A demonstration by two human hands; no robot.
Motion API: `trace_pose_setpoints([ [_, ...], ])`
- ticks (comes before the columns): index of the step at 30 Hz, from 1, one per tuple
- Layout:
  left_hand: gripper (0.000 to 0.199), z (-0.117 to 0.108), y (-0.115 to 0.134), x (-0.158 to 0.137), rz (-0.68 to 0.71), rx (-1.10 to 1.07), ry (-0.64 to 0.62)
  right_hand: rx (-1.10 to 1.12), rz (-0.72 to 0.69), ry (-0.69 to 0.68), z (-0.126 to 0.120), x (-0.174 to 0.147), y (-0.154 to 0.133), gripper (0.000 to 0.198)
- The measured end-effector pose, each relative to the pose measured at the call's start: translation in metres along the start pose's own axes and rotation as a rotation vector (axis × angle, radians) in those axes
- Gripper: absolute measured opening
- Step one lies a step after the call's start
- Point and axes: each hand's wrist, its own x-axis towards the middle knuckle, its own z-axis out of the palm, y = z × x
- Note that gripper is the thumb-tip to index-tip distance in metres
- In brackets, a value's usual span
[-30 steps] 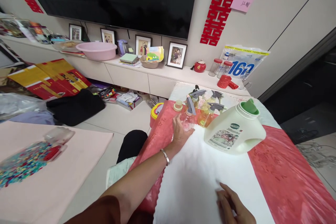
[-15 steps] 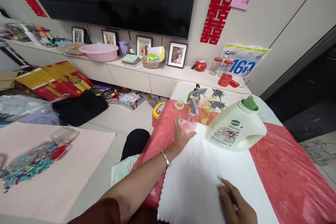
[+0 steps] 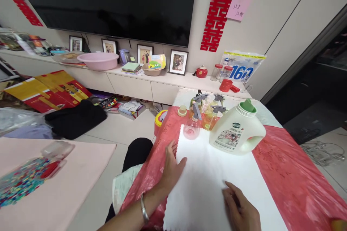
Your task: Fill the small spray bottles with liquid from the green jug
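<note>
A white sheet with a scalloped edge (image 3: 206, 173) lies over a red plastic cover on the table. My left hand (image 3: 173, 168) is at its left edge, thumb and fingers apart, holding nothing. Over the sheet's lower right, my right hand (image 3: 241, 205) has its index finger extended and the others curled; nothing shows in it. Beyond my left hand stands a clear spray bottle with a pinkish bottom (image 3: 192, 130). Right of it is a large pale detergent jug (image 3: 237, 130) with a green cap. Several more spray bottles (image 3: 211, 119) cluster behind, partly hidden.
A small pale green cap (image 3: 182, 111) sits on the red plastic cover (image 3: 292, 166). To the left, a pink surface (image 3: 81, 184) carries scattered colourful pieces (image 3: 29, 180) and a clear container. Behind the table is a low cabinet (image 3: 130, 85) with a pink basin (image 3: 99, 60) and framed photos.
My left hand has come away from the clear spray bottle and drawn back towards me. The right hand stays in about the same place. The view has shifted slightly.
</note>
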Motion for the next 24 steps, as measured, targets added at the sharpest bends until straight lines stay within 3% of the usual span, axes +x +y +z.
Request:
trace_pose_setpoints([
  [4, 0.055, -0.012, 0.004, -0.031, 0.061, -0.008, -0.016, 0.081, 0.040, -0.019, 0.011, 0.001, -0.012, 0.057],
  [8, 0.041, -0.013, 0.008, -0.048, 0.177, -0.069, -0.125, 0.269, 0.041, -0.116, 0.036, 0.001, -0.036, 0.057],
  [10, 0.037, -0.012, 0.009, -0.051, 0.117, -0.139, -0.178, 0.388, 0.029, -0.162, 0.049, 0.001, -0.046, 0.053],
  [15, 0.038, -0.015, 0.013, -0.045, -0.192, -0.320, -0.190, 0.538, -0.045, -0.208, 0.069, 0.002, -0.049, 0.052],
  [24, 0.044, -0.021, 0.023, -0.044, -0.188, -0.438, -0.206, 0.660, -0.077, -0.227, 0.074, -0.001, -0.033, 0.055],
])
